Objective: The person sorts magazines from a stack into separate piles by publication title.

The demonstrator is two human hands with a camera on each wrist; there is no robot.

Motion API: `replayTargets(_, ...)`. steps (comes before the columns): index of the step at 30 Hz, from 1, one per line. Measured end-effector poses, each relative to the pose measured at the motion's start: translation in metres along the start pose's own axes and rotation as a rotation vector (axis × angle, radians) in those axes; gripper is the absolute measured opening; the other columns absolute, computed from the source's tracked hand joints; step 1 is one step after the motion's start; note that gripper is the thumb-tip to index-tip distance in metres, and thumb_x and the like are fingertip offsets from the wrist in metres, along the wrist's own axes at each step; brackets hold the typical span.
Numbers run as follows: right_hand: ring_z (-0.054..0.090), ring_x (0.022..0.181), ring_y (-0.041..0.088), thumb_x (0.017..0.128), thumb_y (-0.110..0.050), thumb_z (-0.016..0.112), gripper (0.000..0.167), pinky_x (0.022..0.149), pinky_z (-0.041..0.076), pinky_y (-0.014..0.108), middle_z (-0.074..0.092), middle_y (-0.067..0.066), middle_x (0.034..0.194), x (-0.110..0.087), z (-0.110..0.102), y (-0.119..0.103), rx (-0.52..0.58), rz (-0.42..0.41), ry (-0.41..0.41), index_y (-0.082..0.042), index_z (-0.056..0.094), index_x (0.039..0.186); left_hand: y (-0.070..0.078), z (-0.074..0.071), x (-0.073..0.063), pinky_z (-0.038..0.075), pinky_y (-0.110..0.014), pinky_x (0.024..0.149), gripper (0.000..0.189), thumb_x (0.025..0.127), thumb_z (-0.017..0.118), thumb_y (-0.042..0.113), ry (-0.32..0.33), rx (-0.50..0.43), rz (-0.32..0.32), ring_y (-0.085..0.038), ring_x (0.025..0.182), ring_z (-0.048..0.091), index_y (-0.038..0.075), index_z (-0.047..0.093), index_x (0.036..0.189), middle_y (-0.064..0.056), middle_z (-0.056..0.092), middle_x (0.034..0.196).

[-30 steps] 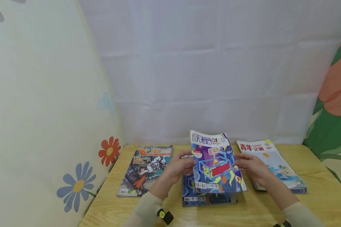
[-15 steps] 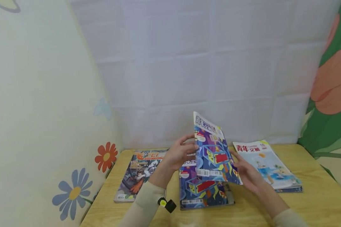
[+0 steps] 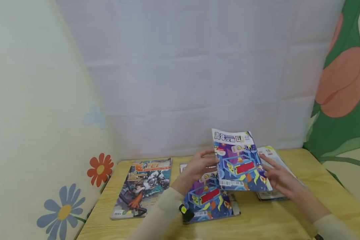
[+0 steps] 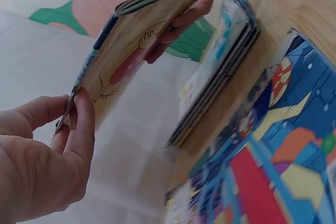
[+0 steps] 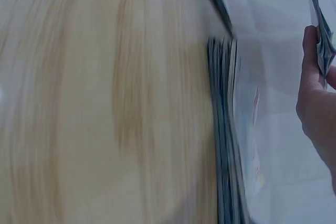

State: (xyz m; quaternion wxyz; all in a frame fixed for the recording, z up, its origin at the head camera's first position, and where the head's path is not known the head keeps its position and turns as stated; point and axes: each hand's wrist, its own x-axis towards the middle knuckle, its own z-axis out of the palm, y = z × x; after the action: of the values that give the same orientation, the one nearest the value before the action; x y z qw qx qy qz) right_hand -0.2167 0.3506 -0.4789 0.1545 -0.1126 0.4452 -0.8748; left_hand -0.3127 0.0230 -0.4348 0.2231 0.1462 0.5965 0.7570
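A purple-blue magazine (image 3: 240,163) with a white title band is held up off the table between both hands. My left hand (image 3: 199,166) pinches its left edge; in the left wrist view the thumb and fingers (image 4: 84,124) grip the spine side. At the opposite edge, my right hand (image 3: 280,178) holds it with the thumb in front and fingers behind. Below and left of it lies another magazine (image 3: 208,198) with the same cover, on top of a stack. Behind the raised magazine and right hand, a pile of magazines (image 5: 226,129) is partly hidden.
A dark comic-style magazine (image 3: 147,188) with an orange title lies at the left of the wooden table (image 3: 267,223). White cloth (image 3: 183,83) hangs behind the table. Flower-painted walls stand at both sides, with a red flower (image 3: 100,169) on the left one.
The hands have raised the purple-blue magazine from over the middle stack and carried it right, partly over the right pile. It tilted midway and now faces me again. The head view has shifted slightly.
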Motion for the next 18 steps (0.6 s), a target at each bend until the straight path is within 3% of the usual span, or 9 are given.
replayTargets(4, 0.061, 0.120, 0.026, 0.103, 0.013, 0.032, 0.071, 0.098, 0.052, 0.043, 0.061, -0.004, 0.136, -0.014, -0.024, -0.012, -0.029, -0.015, 0.011, -0.029, 0.035, 0.160, -0.025, 0.021, 0.020, 0.058, -0.043, 0.086, 0.049, 0.092, 0.072, -0.001, 0.054, -0.021, -0.012, -0.029, 0.096, 0.071, 0.000, 0.058, 0.139, -0.019, 0.069, 0.116)
replayTargets(7, 0.062, 0.117, 0.024, 0.102, 0.012, 0.039, 0.074, 0.096, 0.053, 0.043, 0.058, -0.006, 0.136, -0.022, -0.037, -0.022, -0.151, 0.002, 0.120, -0.026, 0.025, 0.163, -0.042, 0.036, 0.034, 0.059, -0.041, 0.084, 0.050, 0.090, 0.074, -0.002, 0.102, -0.031, -0.036, -0.029, 0.094, 0.072, 0.000, 0.060, 0.137, -0.016, 0.070, 0.113)
replayTargets(10, 0.062, 0.114, 0.022, 0.100, 0.009, 0.044, 0.079, 0.093, 0.055, 0.043, 0.044, 0.010, 0.153, -0.026, -0.047, -0.032, -0.320, 0.048, 0.242, -0.020, 0.009, 0.165, -0.059, 0.051, 0.046, 0.060, -0.041, 0.082, 0.049, 0.087, 0.075, -0.006, 0.142, -0.064, -0.061, -0.029, 0.091, 0.073, -0.002, 0.061, 0.134, -0.015, 0.072, 0.107)
replayTargets(14, 0.063, 0.109, 0.020, 0.098, 0.008, 0.044, 0.080, 0.089, 0.056, 0.043, 0.010, 0.029, 0.164, -0.028, -0.056, -0.042, -0.497, 0.107, 0.343, -0.013, 0.004, 0.164, -0.075, 0.069, 0.056, 0.061, -0.041, 0.079, 0.046, 0.084, 0.074, -0.012, 0.180, -0.117, -0.073, -0.031, 0.086, 0.073, -0.005, 0.063, 0.129, -0.018, 0.073, 0.101)
replayTargets(18, 0.062, 0.107, 0.018, 0.094, 0.010, 0.041, 0.080, 0.086, 0.056, 0.042, 0.009, 0.036, 0.161, -0.028, -0.064, -0.050, -0.588, 0.132, 0.360, -0.007, 0.003, 0.163, -0.085, 0.085, 0.063, 0.061, -0.039, 0.074, 0.045, 0.082, 0.074, -0.015, 0.207, -0.134, -0.081, -0.033, 0.083, 0.074, -0.005, 0.064, 0.125, -0.018, 0.073, 0.096)
